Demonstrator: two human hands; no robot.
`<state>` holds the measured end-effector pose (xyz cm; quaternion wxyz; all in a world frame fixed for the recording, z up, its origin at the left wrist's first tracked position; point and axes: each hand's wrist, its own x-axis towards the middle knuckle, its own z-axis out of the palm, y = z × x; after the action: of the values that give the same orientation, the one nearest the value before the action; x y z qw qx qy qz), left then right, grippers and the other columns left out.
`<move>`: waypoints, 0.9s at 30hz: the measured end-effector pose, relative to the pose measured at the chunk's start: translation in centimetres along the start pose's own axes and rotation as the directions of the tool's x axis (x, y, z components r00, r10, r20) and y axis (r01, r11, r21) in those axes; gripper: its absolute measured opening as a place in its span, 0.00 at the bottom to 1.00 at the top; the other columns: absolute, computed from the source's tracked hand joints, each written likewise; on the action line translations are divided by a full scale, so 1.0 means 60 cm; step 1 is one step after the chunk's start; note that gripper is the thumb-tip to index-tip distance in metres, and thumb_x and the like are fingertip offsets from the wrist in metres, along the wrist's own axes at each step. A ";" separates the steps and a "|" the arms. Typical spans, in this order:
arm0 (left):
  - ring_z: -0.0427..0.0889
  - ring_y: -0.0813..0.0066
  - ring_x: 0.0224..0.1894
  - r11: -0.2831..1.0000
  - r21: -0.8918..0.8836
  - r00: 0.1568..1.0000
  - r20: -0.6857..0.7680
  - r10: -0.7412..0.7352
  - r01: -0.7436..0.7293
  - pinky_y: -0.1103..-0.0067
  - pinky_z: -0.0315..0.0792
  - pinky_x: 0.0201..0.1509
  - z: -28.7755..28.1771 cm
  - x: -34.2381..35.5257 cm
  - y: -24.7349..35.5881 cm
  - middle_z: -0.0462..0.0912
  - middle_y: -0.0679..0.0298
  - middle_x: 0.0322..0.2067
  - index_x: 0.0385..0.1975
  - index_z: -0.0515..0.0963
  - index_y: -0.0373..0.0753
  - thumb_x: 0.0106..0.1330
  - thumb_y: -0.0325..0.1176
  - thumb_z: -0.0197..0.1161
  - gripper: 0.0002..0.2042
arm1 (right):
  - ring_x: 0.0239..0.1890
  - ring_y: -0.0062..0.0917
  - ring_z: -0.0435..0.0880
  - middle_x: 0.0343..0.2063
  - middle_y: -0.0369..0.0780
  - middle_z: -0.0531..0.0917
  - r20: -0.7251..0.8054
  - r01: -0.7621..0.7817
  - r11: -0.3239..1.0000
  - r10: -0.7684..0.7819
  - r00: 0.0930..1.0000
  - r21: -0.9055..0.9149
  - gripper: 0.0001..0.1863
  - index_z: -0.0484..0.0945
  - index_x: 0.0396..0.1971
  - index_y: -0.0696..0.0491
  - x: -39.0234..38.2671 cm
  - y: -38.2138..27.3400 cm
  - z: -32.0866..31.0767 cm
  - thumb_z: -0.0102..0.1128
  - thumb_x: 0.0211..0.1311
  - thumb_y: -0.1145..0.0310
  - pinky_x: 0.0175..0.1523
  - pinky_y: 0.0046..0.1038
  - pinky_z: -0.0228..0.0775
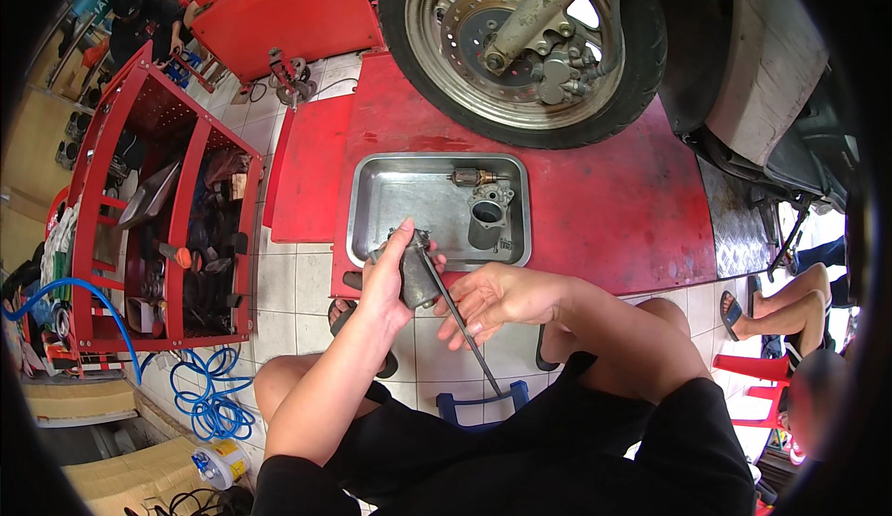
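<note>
My left hand [392,274] is closed around a dark grey metal motor housing [418,279], held over the near edge of a shallow steel tray [359,219]. A long black cable [476,356] slants from the housing's top toward my lap. Beside that cable is my right hand [506,300], fingers spread and curving loosely; whether they touch it I cannot tell. Inside the tray lie a small motor armature [472,177] with a copper-coloured end and an upright, open-topped grey metal cylinder [487,221] with a flange.
The tray rests on a red platform [613,214] under a scooter's front wheel [641,79]. Left stand a red tool cart [177,228], a coiled blue hose [209,395] and a bucket [221,465]. A blue stool [448,411] is beneath me. Other people sit at right and far left.
</note>
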<state>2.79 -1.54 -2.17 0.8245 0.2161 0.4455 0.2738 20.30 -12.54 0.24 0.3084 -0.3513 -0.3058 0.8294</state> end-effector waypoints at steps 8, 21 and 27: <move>0.84 0.62 0.31 0.999 -0.014 0.999 0.015 -0.032 0.032 0.69 0.82 0.35 -0.007 0.004 -0.002 0.82 0.56 0.33 0.42 0.74 0.37 0.65 0.46 0.71 0.20 | 0.34 0.20 0.87 0.31 0.39 0.87 -0.039 -0.053 0.972 0.045 0.998 -0.231 0.21 0.79 0.49 0.58 0.018 0.025 -0.019 0.72 0.61 0.63 0.30 0.17 0.66; 0.84 0.62 0.30 0.998 -0.030 0.998 -0.001 -0.056 0.056 0.70 0.82 0.35 -0.005 -0.001 0.000 0.82 0.56 0.32 0.42 0.74 0.38 0.64 0.46 0.71 0.19 | 0.43 0.29 0.87 0.41 0.44 0.86 0.092 -0.046 0.998 0.050 0.995 -0.046 0.28 0.69 0.62 0.62 0.009 0.010 -0.005 0.67 0.66 0.68 0.48 0.28 0.79; 0.84 0.62 0.30 0.997 -0.047 0.998 0.002 -0.064 0.064 0.70 0.82 0.34 -0.009 0.004 0.001 0.82 0.56 0.32 0.41 0.75 0.37 0.64 0.46 0.71 0.20 | 0.34 0.21 0.87 0.32 0.39 0.86 0.014 -0.060 0.978 0.064 0.998 -0.201 0.25 0.76 0.55 0.61 0.025 0.031 -0.019 0.71 0.62 0.64 0.41 0.22 0.78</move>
<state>2.42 -1.27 -2.52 0.8378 0.1825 0.4454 0.2578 19.75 -12.28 -2.33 0.2423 -0.3812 -0.3797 0.8073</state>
